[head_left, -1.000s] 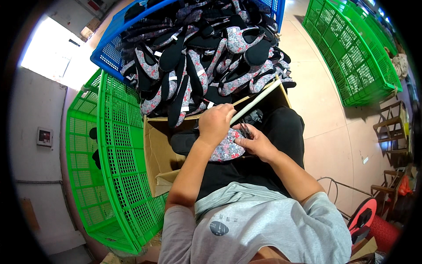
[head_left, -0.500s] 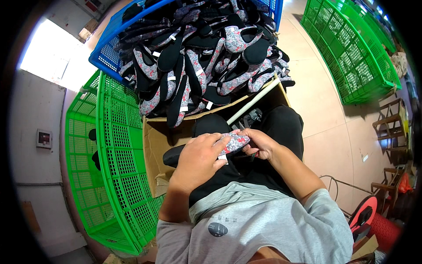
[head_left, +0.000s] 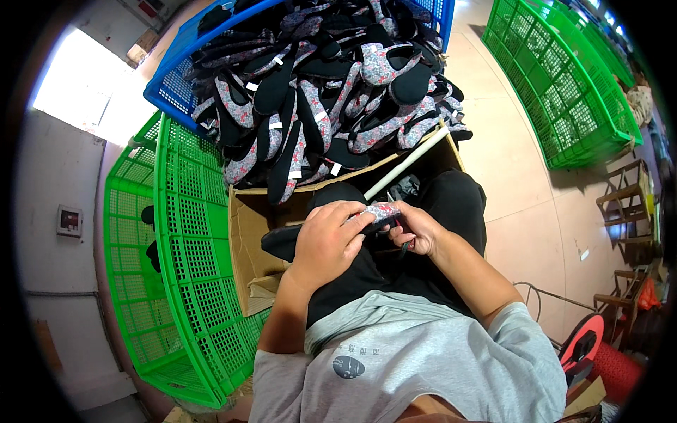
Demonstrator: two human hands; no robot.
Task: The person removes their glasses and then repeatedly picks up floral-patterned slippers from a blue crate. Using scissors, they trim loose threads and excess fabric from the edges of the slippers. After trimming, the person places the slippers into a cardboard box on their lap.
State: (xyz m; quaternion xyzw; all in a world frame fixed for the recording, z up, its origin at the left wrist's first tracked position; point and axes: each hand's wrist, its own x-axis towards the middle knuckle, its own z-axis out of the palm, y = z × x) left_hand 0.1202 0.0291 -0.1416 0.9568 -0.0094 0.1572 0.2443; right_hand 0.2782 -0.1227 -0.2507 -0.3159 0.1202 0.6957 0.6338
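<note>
Over my lap, my left hand (head_left: pixel 328 236) is closed round a fabric slipper (head_left: pixel 381 211) with a grey-and-red floral upper and a black sole. The slipper is tilted on its side, one black end sticking out to the left of the hand. My right hand (head_left: pixel 421 229) is at the slipper's right end, its fingers curled on small scissors (head_left: pixel 401 224); only bits of their handle and a blade tip show. Many like slippers (head_left: pixel 282 120) are heaped in front of me, several with white tags.
Beyond my knees stands a cardboard box (head_left: pixel 243 233) with a pale tube (head_left: pixel 405 163) across it. A blue crate (head_left: pixel 166 88) holds the heap. Green crates (head_left: pixel 194 247) stand on the left, and more green crates (head_left: pixel 557 92) at the far right, by wooden stools (head_left: pixel 624 194).
The slipper has been turned, so more of its dark side shows and its white tag is out of sight. My right hand has shifted slightly, and more of the scissors shows.
</note>
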